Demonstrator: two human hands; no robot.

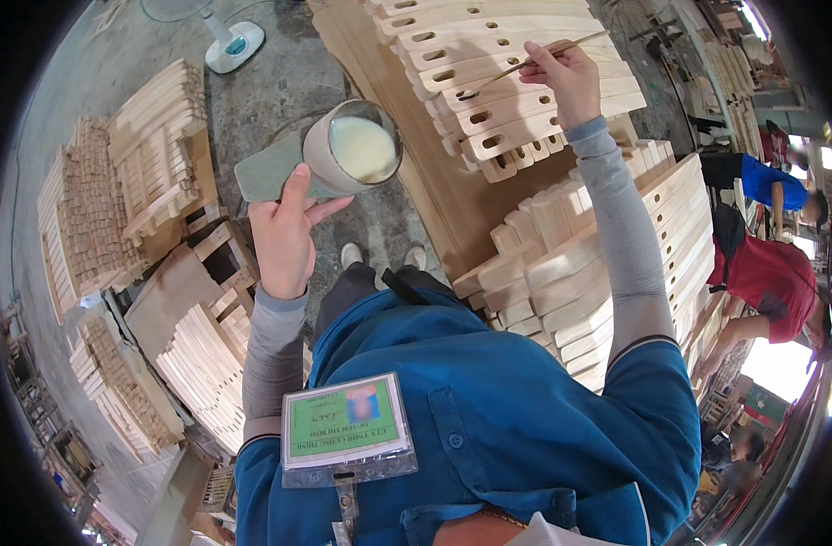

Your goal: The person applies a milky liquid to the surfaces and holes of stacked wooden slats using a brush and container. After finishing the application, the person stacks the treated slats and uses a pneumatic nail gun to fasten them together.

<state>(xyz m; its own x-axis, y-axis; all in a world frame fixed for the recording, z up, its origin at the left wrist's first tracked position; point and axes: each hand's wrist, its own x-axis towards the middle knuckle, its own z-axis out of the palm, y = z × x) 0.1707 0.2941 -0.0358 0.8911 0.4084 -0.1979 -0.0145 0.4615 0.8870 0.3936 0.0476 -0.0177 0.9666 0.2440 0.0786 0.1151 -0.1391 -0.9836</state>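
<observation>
Currently, left hand clasps the glue cup at 11 o'clock, right hand pinches the stick; tilting risks spillage.

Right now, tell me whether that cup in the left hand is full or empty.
Partly full: the cup held by the left hand shows whitish liquid below its rim.

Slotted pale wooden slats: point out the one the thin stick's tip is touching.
The slotted pale wooden slat in the top stack, just left of the right hand; the thin stick ends at its oval slot.
</observation>
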